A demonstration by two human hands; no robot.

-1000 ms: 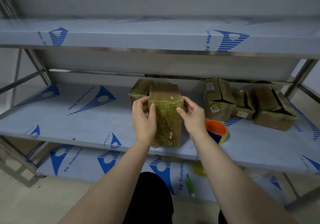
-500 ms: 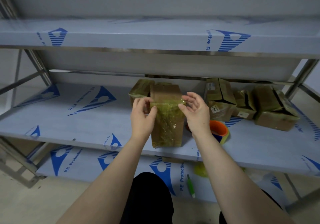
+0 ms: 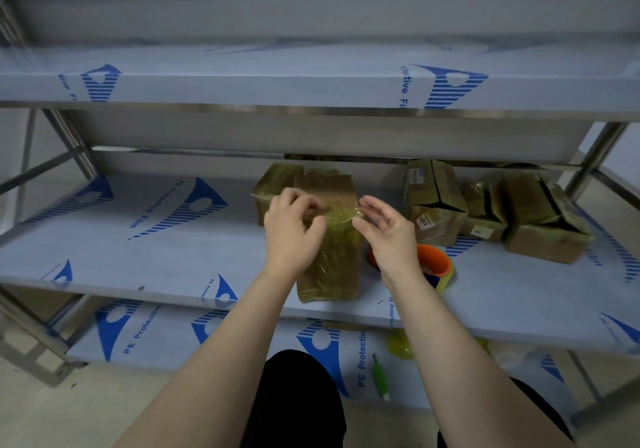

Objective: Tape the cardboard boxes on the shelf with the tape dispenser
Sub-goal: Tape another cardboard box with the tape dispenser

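Left hand (image 3: pixel 294 229): curled over upright box (image 3: pixel 329 267) top edge
Right hand (image 3: pixel 389 231): released, beside box
Tape dispenser (image 3: pixel 436 262): I place it just lower-right of that hand

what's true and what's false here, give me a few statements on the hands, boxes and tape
1. The front box stands upright on the middle shelf. True.
2. The right hand holds the tape dispenser. False: the dispenser lies on the shelf beside that wrist, and the hand is open at the box.
3. The left hand has fingers curled at the box's top edge. True.
4. The green-handled tool lies on the top shelf. False: it lies on the bottom shelf.
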